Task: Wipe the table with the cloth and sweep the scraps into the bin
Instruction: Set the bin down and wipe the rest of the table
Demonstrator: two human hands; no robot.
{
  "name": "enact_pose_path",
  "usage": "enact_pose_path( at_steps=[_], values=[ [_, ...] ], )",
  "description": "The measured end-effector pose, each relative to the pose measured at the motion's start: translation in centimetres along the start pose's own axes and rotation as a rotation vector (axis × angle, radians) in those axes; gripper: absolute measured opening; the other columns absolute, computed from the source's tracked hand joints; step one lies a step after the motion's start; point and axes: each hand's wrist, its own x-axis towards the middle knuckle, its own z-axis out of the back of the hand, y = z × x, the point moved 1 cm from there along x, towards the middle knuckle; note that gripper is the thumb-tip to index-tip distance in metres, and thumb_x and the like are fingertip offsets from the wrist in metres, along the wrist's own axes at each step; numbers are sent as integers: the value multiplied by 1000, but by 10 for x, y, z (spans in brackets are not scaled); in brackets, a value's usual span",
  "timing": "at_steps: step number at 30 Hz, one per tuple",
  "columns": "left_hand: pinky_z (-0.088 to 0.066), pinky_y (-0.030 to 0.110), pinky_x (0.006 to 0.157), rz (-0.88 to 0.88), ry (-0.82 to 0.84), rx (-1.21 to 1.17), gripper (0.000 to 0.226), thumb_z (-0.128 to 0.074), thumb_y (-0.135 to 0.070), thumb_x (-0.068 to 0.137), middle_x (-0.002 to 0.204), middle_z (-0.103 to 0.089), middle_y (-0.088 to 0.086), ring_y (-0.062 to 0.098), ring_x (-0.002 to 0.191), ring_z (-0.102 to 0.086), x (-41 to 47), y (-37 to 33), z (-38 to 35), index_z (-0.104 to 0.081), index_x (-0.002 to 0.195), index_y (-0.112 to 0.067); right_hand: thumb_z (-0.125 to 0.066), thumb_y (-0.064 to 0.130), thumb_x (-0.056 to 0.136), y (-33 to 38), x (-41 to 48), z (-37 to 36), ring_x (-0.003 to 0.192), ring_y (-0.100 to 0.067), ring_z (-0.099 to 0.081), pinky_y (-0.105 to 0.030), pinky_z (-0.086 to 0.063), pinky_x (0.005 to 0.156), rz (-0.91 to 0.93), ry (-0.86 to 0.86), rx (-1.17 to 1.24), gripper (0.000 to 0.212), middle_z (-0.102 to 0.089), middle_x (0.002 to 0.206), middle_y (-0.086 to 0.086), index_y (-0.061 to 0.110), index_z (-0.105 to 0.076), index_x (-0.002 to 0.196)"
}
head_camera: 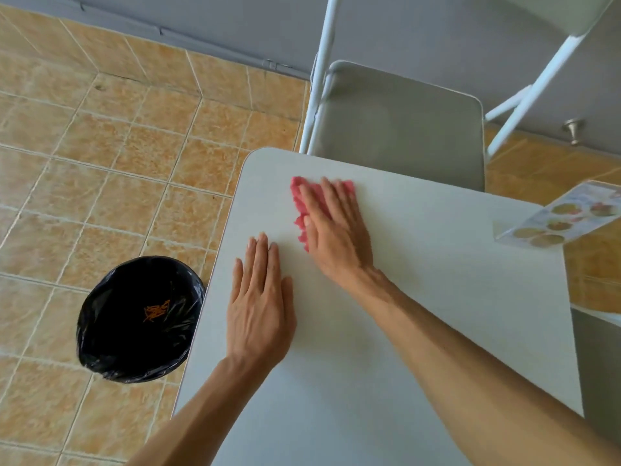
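A white table (420, 297) fills the lower right. My right hand (336, 227) presses flat on a pink cloth (300, 196) near the table's far left corner; the cloth shows ahead of and left of the fingers. My left hand (260, 304) lies flat and bare on the tabletop near the left edge, fingers together. On the floor left of the table stands a bin (137, 321) lined with a black bag, with orange scraps (156, 311) inside. I see no scraps on the tabletop.
A grey folding chair (396, 126) with a white frame stands at the table's far side. A laminated picture card (564, 216) overhangs the table's right edge. Orange floor tiles (100, 163) spread to the left, with a grey wall behind.
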Motion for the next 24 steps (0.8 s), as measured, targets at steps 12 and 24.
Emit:
enact_pose_path(
  at_steps=[12,24],
  values=[
    [-1,39,124,-94,44,71,57,-27,-26,104,164,-12,13,24,153,-4,10,-37,-39,-19,154,-2,-41,24,100,-42,-50,11,147,-39,-38,-52,-18,127,-278,-144,-17,55,-44,156,-21,21,-43,155],
    [-2,39,125,-99,68,92,57,-27,-26,103,165,-10,13,24,154,-4,10,-36,-40,-19,154,-2,-42,23,100,-10,-77,13,148,-39,-36,-52,-20,126,-318,-169,16,53,-43,157,-20,19,-48,152]
  ],
)
